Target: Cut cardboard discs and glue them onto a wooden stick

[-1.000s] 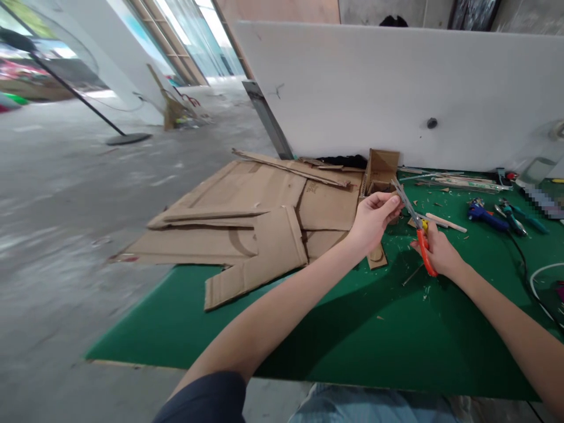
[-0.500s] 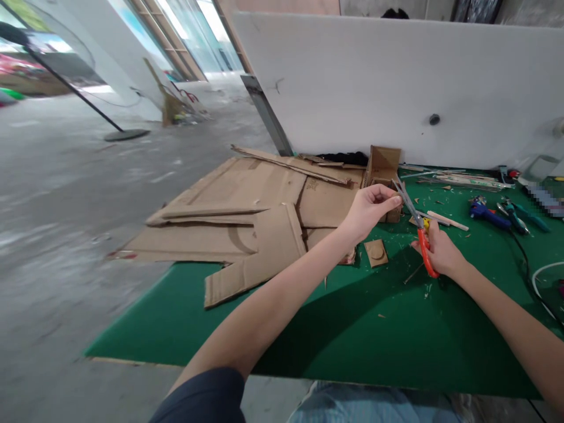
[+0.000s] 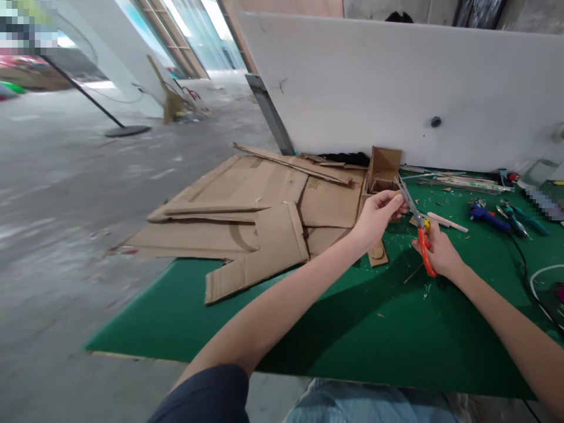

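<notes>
Head view: the right hand (image 3: 440,254) is wrapped tightly around the handles of orange-handled scissors (image 3: 418,226). Their long axis slants up and to the left from that grip, tips pointing away from the person. The left hand (image 3: 378,216) has thumb and fingertips (image 3: 398,201) pinched together against the blades; anything between them is hidden. A small cardboard piece (image 3: 379,254) lies on the green mat (image 3: 374,329) just below this pinch.

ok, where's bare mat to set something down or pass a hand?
Free: green mat along the near edge, from the cardboard sheets across to the right hand holding the scissors. Crowded: far right by the glue gun and pliers.
</notes>
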Demonstrator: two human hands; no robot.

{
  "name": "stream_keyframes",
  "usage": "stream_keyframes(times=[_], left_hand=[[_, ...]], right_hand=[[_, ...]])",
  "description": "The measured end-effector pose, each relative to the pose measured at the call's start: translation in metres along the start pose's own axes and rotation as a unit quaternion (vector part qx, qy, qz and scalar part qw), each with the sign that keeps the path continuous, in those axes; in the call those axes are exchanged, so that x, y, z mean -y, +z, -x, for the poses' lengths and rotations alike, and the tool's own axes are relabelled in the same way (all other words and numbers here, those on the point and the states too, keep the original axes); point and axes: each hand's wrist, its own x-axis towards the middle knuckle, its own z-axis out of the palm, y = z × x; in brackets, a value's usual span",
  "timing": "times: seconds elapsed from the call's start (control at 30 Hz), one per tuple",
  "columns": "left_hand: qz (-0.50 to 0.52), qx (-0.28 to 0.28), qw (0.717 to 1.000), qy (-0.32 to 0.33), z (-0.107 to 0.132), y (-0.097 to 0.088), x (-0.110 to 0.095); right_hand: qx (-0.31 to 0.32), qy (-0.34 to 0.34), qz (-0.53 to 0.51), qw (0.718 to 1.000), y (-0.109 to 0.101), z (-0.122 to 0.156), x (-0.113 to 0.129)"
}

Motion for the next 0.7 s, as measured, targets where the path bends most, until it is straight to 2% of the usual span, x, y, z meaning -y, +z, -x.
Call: stream_keyframes(times=[0.2, 0.37, 0.6, 0.7], left_hand=[[-0.077, 0.043, 0.996, 0.023, -0.001, -0.004, -0.002], [-0.142, 0.072, 0.987, 0.032, -0.002, -0.010, -0.013], [-0.166, 0.083, 0.982, 0.041, -0.003, -0.011, -0.018], [-0.121, 0.063, 0.990, 0.023, 0.000, -0.004, -0.011]], right_hand=[[0.029, -0.012, -0.004, 1.000, -0.009, 0.005, 0.007], [0.058, 0.013, 0.003, 0.998, -0.012, 0.002, 0.011], [0.042, 0.007, 0.007, 0.999, -0.011, -0.001, 0.007], [0.024, 0.008, -0.005, 1.000, -0.008, -0.001, 0.006]])
